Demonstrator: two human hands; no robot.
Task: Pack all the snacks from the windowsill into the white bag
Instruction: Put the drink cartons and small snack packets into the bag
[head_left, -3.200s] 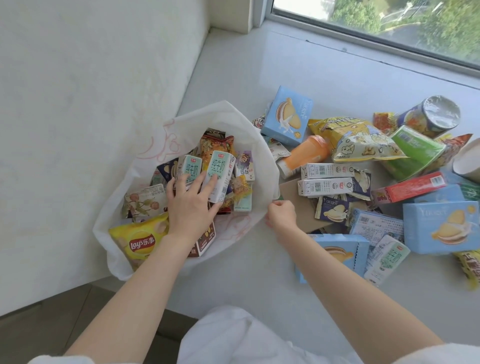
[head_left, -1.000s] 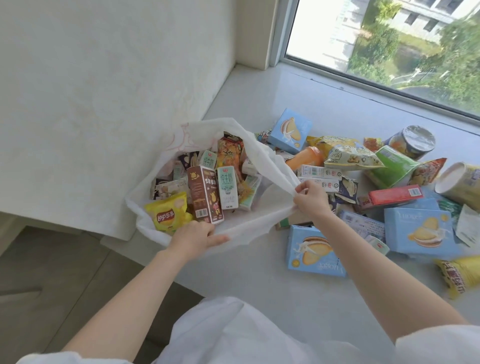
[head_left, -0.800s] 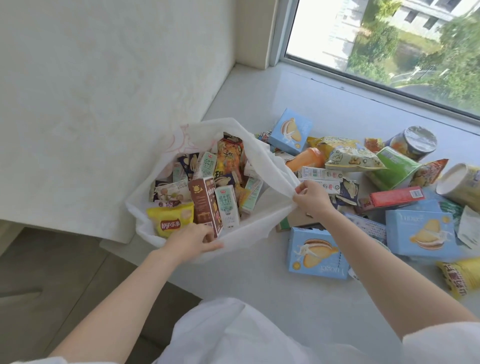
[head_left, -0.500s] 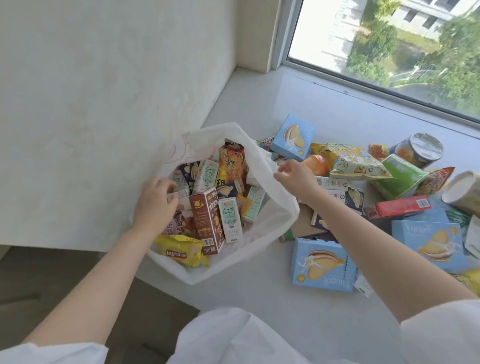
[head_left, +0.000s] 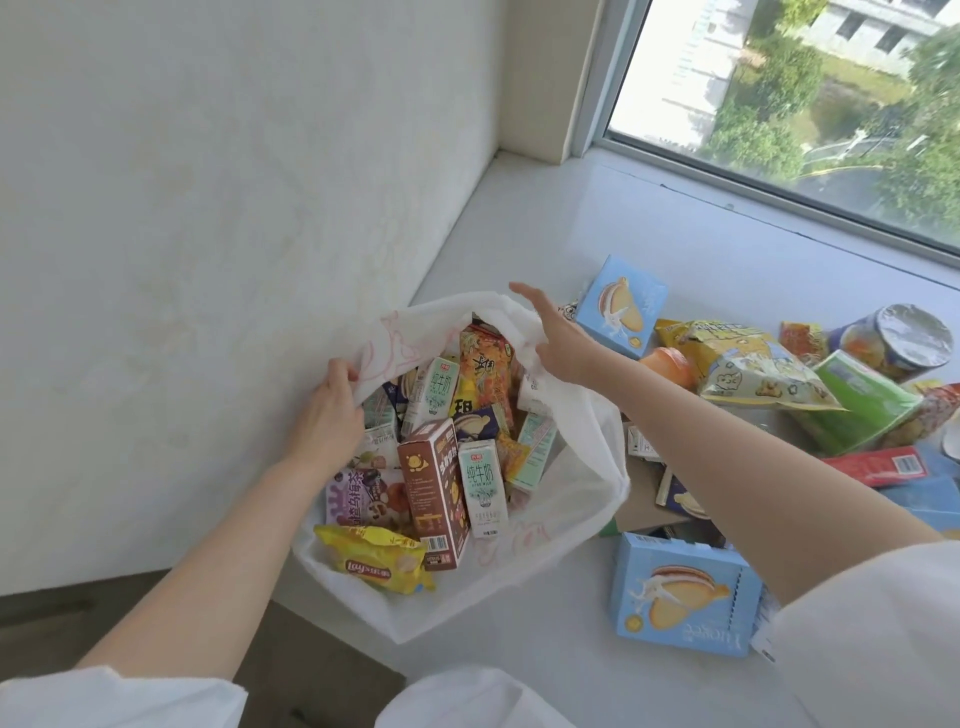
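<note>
The left hand (head_left: 332, 415) grips the wall-side rim of the white bag (head_left: 571, 499), fingers curled over the fabric. The bag stands open on the windowsill (head_left: 519, 670), against the wall (head_left: 208, 208). Inside it: a yellow crisp packet (head_left: 376, 558) nearest the person, a purple pouch (head_left: 363, 496) behind that, a brown carton (head_left: 434, 499) upright beside a small milk carton (head_left: 485, 488), and an orange packet (head_left: 485, 376) toward the far rim. The right hand (head_left: 550, 338) lies at the bag's far rim with fingers straight and spread, the palm against the fabric; whether the thumb holds the cloth cannot be determined. To the right, unpacked snacks remain on the sill: a blue cake box (head_left: 685, 597) near the person, a second blue box (head_left: 621, 306) farther back, a yellow popcorn bag (head_left: 748, 369), a green packet (head_left: 857, 410), a red box (head_left: 878, 465) and a foil-topped can (head_left: 898, 343).
</note>
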